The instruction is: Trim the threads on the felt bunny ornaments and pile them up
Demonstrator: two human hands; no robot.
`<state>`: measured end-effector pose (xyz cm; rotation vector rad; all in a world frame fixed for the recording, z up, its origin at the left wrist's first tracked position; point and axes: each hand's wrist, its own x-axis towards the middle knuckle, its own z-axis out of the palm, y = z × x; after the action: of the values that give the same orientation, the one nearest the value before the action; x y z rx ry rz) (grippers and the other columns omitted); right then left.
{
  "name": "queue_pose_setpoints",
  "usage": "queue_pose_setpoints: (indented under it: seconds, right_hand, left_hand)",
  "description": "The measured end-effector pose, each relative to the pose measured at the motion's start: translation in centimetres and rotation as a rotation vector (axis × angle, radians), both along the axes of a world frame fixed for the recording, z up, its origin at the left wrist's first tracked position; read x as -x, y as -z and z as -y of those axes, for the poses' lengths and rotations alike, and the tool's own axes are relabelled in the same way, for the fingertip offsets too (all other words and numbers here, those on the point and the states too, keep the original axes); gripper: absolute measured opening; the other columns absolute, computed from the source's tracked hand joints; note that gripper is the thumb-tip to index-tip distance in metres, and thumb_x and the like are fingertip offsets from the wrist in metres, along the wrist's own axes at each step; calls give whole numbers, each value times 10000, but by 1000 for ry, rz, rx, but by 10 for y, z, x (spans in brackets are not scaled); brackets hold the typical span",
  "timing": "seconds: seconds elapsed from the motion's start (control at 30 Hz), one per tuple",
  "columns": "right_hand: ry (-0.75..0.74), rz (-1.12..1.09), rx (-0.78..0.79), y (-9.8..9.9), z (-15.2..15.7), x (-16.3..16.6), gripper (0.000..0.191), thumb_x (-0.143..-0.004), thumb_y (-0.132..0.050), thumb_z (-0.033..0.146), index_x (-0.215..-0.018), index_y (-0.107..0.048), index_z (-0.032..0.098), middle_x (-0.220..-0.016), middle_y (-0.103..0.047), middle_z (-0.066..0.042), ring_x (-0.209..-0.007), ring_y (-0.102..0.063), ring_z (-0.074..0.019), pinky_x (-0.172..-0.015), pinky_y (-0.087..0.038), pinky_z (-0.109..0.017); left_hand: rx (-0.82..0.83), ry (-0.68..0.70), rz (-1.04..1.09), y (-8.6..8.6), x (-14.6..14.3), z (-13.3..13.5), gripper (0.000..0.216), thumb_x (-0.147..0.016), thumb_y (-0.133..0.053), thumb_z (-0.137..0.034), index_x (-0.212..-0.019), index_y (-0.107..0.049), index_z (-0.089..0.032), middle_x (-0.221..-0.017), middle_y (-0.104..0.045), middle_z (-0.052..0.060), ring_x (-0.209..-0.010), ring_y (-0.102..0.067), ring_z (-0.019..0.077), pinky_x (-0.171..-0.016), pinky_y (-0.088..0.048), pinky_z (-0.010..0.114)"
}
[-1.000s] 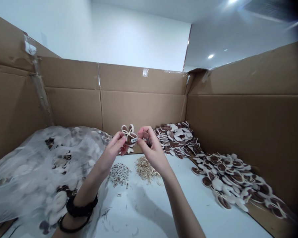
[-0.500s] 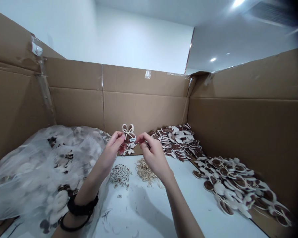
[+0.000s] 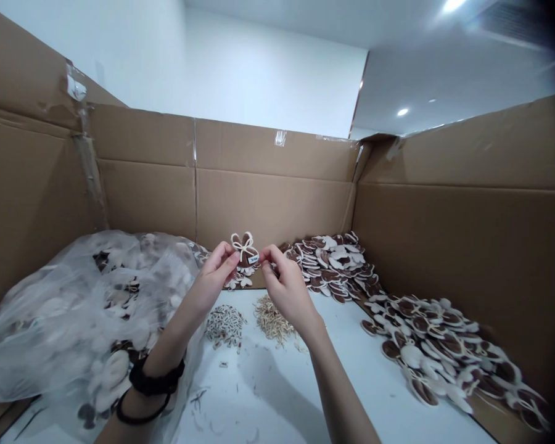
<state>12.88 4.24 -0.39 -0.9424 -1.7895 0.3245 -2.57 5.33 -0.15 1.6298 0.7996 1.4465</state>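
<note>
Brown with a pale edge, the bunny is up at mid-frame, gripped at its left side between the thumb and fingers of the left hand. The right hand has its fingers curled towards the thumb beside the label; whether they pinch it I cannot tell. This bunny looks well along: its bow is tied and the label sits at its edge, though how firmly is unclear. Loose tags and cords lie heaped below the hands, seemingly unused. At the left, a clear bag covers many pieces; at the lower right is a pile with bows on several. White and littered with dark scraps, the counter fills bottom centre, cardboard walls it in, and above are a pale wall and a lit ceiling
</note>
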Motion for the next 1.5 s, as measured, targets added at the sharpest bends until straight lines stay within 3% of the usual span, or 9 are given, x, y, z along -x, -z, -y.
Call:
queue_pose_setpoints:
  seconds: [0.2,0.47,0.6,0.8,1.0,1.4,1.5]
  right_hand:
    - [-41,-44,49,-2,-1,-1,198,-941,-409,296,-777,-468,204,-609,-421,49,-543,-366,-116,-529,-268,-246]
    - [-241,-213,132,8,-20,-5,313,-920,-481,457,-744,-417,207,-621,-396,47,-549,-326,-107,-493,-263,-220]
    - [-285,-273,158,8,-23,-5,328,-910,-502,456,-720,-409,206,-601,-388,51,-525,-305,-99,-462,-234,-209]
    - [-325,-330,231,5,-22,-4,307,-899,-510,415,-698,-427,198,-581,-391,55,-495,-280,-89,-429,-203,-200]
    - [-371,-332,283,3,-22,-4,228,-900,-466,345,-727,-451,197,-563,-388,61,-467,-256,-82,-416,-181,-197]
    - [-324,-293,216,6,-22,-1,242,-920,-454,365,-748,-473,195,-597,-398,50,-533,-332,-100,-484,-252,-220]
    - [-213,-204,140,6,-16,1,243,-902,-512,397,-764,-458,205,-609,-414,50,-541,-344,-106,-504,-258,-237]
  left_hand:
    - [-27,2,-44,1,1,-2,197,-898,-487,-333,-767,-458,-188,-693,-444,-18,-598,-365,114,-561,-316,226]
    - [-4,-49,-106,9,4,-10,217,-911,-467,-372,-881,-576,-187,-797,-566,30,-768,-529,166,-623,-389,251]
    - [1,-81,-126,9,6,-10,265,-920,-437,-395,-901,-593,-182,-867,-601,46,-805,-544,180,-650,-400,265]
    - [-9,-24,-172,3,4,-8,188,-874,-484,-338,-923,-585,-189,-887,-602,29,-819,-552,167,-703,-421,258]
    - [-11,-51,-187,0,7,-8,200,-882,-457,-347,-930,-570,-189,-875,-606,28,-780,-535,163,-673,-406,259]
    - [-36,-90,-180,1,8,-10,192,-868,-467,-351,-879,-549,-177,-780,-574,23,-639,-449,140,-598,-375,256]
    - [-45,-86,-187,1,6,-7,188,-885,-448,-350,-819,-508,-184,-740,-526,7,-633,-435,135,-585,-357,250]
